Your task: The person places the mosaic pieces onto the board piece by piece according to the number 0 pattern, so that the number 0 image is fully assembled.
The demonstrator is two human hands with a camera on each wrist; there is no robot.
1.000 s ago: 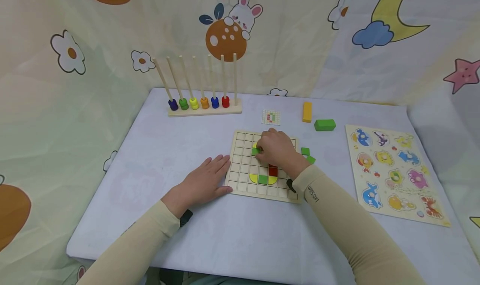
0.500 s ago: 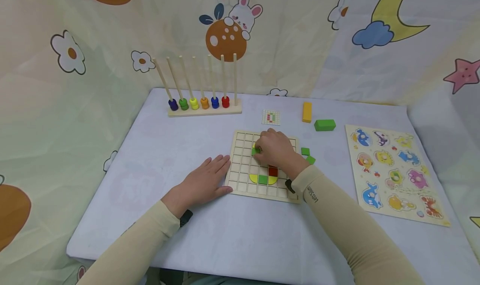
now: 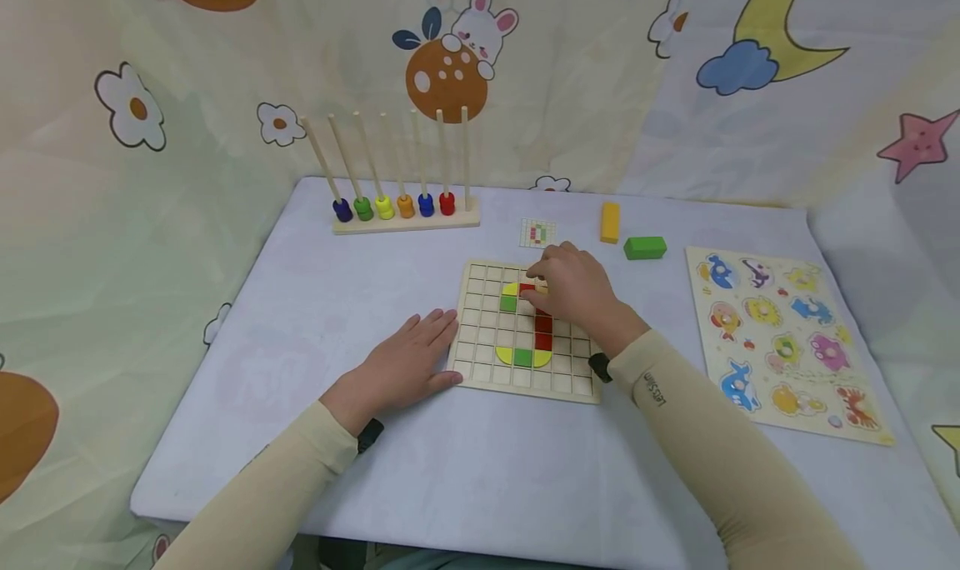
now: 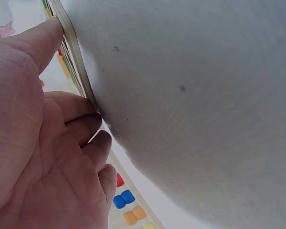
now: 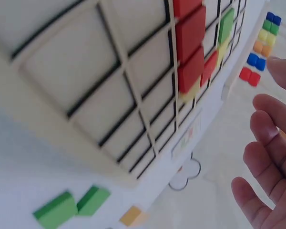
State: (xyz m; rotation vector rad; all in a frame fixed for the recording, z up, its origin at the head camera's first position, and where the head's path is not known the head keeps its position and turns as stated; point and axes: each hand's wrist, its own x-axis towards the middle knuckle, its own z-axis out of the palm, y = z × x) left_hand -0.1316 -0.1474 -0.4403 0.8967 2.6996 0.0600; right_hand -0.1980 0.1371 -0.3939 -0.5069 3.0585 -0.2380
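My left hand (image 3: pixel 405 353) lies palm down on the table, fingertips and thumb against the left edge of the wooden grid board (image 3: pixel 480 341). The left wrist view shows its fingers (image 4: pixel 78 107) touching that edge. Over the board's far right part hovers my right hand (image 3: pixel 573 287), its fingers (image 5: pixel 255 200) loosely bent with nothing between them. Red square tiles (image 3: pixel 543 332) stand in a column on the grid. A further red tile (image 3: pixel 527 288), green tiles (image 3: pixel 508 304) and rounded yellow tiles (image 3: pixel 504 355) lie around them. My right hand hides some cells.
Two loose green tiles (image 5: pixel 56 210) lie beside the board. Behind it are a small pattern card (image 3: pixel 537 233), a yellow block (image 3: pixel 610 222) and a green block (image 3: pixel 645 248). A peg stand with beads (image 3: pixel 405 224) stands back left, an animal puzzle board (image 3: pixel 780 362) right.
My right hand has drawn back up and to the right from the top of the pattern, uncovering a red tile and a yellow tile. My left hand stays put.
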